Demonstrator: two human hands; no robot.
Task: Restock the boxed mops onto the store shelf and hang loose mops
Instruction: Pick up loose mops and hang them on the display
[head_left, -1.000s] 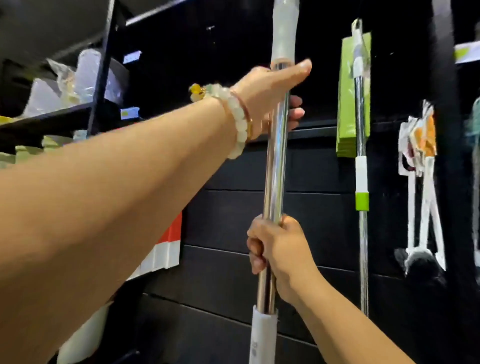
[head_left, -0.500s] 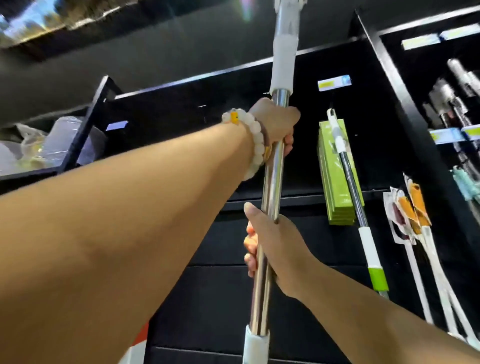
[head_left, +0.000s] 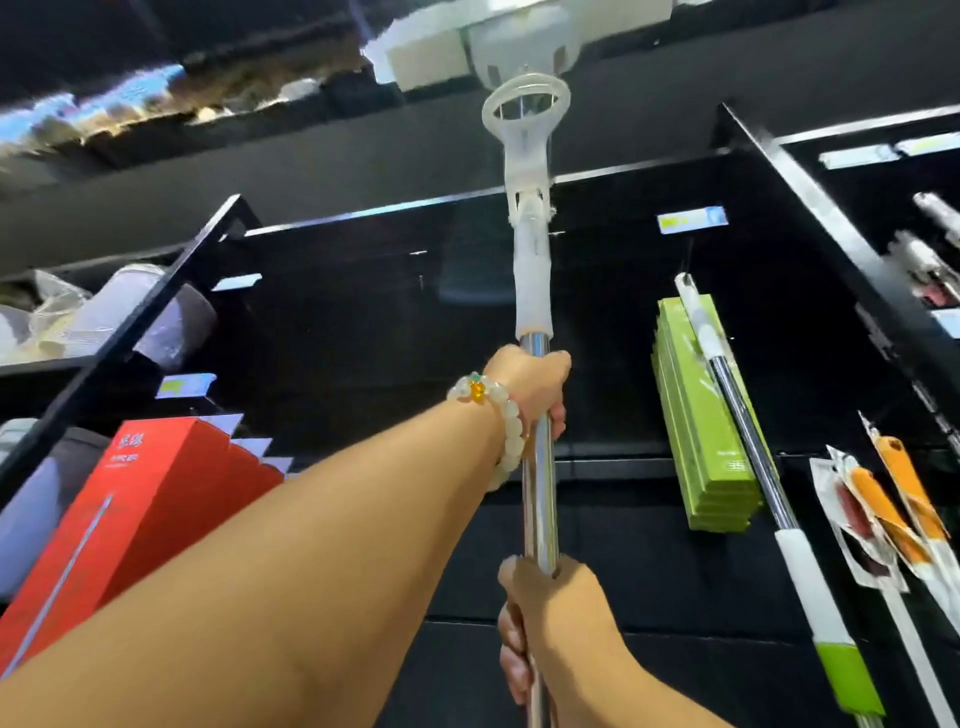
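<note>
I hold a loose mop upright in front of the black wall panel. Its chrome pole (head_left: 539, 499) runs up the middle of the view to a white plastic neck (head_left: 532, 280) and a white mop head (head_left: 519, 47) at the top edge. My left hand (head_left: 532, 387), with a pale bead bracelet on the wrist, grips the pole just below the white neck. Lower down, my right hand (head_left: 548, 618) grips the same pole. A second mop (head_left: 748, 441) with a white and green handle hangs on the wall to the right, in front of green boxes (head_left: 696, 415).
Red boxes (head_left: 135, 514) stand on the lower left shelf. Bagged goods (head_left: 93, 317) lie on the upper left shelf. Packaged orange-handled brushes (head_left: 893, 509) hang at the right. A black divider (head_left: 810, 208) separates the right bay. Price tags (head_left: 691, 219) sit on the panel.
The view has tilted upward, so the mop's white head and neck now show at the top. Both hands keep their grip on the pole, which has risen towards the top of the panel.
</note>
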